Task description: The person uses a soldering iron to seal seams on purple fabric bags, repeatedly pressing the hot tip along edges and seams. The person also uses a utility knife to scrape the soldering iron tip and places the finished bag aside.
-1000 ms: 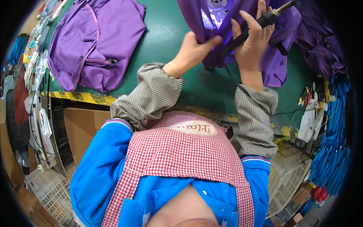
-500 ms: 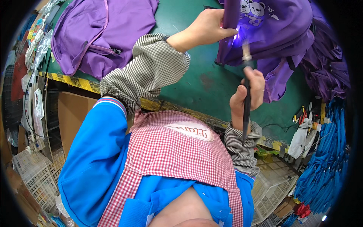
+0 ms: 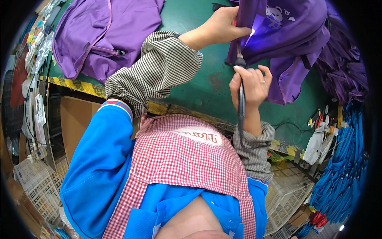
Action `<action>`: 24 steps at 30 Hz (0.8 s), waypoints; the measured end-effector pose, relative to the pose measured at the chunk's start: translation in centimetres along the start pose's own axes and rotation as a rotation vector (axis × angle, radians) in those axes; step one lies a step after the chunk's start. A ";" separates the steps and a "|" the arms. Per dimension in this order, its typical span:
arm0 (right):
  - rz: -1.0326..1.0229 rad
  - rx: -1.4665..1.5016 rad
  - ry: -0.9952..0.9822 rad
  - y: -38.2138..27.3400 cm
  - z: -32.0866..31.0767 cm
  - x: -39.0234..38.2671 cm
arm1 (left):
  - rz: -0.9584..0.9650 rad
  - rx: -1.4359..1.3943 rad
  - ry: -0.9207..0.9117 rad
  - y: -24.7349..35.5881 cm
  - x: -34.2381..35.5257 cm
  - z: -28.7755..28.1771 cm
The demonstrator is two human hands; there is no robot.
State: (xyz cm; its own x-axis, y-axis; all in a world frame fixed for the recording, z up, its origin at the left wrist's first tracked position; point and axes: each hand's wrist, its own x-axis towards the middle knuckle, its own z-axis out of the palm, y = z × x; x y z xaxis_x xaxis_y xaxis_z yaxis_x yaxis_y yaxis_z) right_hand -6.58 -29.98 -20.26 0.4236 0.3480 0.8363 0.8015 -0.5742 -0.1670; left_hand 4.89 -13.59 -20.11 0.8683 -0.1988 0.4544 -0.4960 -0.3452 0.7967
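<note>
My left hand (image 3: 218, 28) is closed on the upright edge of a purple fabric bag (image 3: 292, 42) with white bear prints, at the back right of the table. A bright violet-white glow shows on the fabric by my thumb; its source is hidden. My right hand (image 3: 254, 87) grips a soldering iron (image 3: 241, 103) with a dark handle and a trailing cord. Its metal tip points up to the lower part of the bag's edge; whether it touches, I cannot tell. Another purple bag (image 3: 131, 22) with a zip lies at the back left.
The green table (image 3: 195, 95) has a yellow-black striped front edge. More purple fabric (image 3: 342, 67) is heaped at the far right, above hanging blue straps (image 3: 338, 171). Scissors (image 3: 316, 118) and a white pouch (image 3: 316, 147) are at the right edge. Plastic crates (image 3: 38, 185) stand below.
My right hand has moved left with the soldering iron, bringing its tip to the bag's edge beneath my left hand. My left hand and the bag's edge have shifted slightly.
</note>
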 end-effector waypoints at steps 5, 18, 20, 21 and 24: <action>0.218 0.053 0.433 4.1 -1.3 0.7 | 0.055 -0.063 0.225 3.5 -1.5 -0.1; 0.074 -0.114 0.782 5.7 -9.1 -1.0 | 0.552 -0.201 0.613 14.3 15.6 -0.9; 0.223 -0.057 0.644 5.6 -9.2 -2.7 | 0.780 0.224 0.574 15.7 23.9 2.5; 0.255 -0.028 0.579 5.5 -9.3 -3.0 | 0.833 0.409 0.556 15.8 28.0 4.2; 0.360 -0.040 0.574 6.6 -9.3 -5.2 | 0.642 0.599 0.318 14.5 36.3 14.1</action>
State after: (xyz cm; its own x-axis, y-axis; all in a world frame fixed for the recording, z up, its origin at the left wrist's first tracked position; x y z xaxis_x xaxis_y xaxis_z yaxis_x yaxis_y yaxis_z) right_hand -7.43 -42.42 -20.87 0.3610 -0.3126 0.8786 0.6313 -0.6115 -0.4770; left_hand 29.22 -38.75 2.36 0.3428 -0.2854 0.8950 -0.7223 -0.6892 0.0568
